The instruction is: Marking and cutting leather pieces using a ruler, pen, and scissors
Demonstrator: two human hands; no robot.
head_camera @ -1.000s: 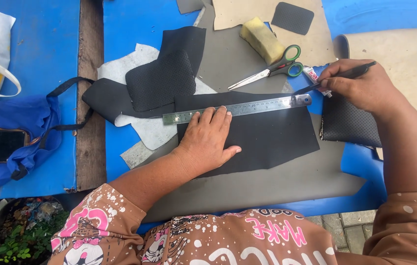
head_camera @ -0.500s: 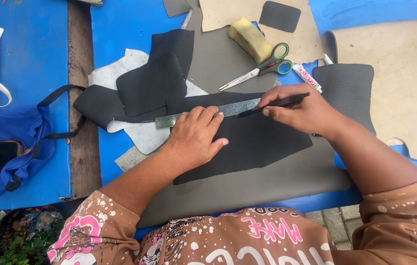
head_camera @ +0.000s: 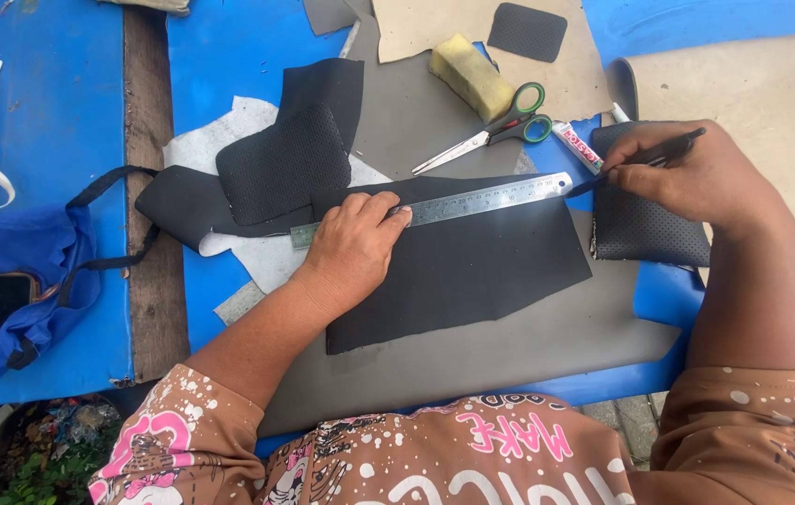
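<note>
The left hand [head_camera: 352,245] presses flat on the long steel ruler [head_camera: 472,201] lying across the black textured sheet [head_camera: 472,266], while the right hand [head_camera: 696,178] grips a black pen [head_camera: 645,159] at the ruler's right end.

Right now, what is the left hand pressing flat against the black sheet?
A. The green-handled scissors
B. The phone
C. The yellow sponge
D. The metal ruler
D. The left hand lies flat on the metal ruler, pinning it across the black sheet, while the right hand holds a dark pen at the ruler's far end; the scissors and sponge lie untouched farther up the table.
</note>
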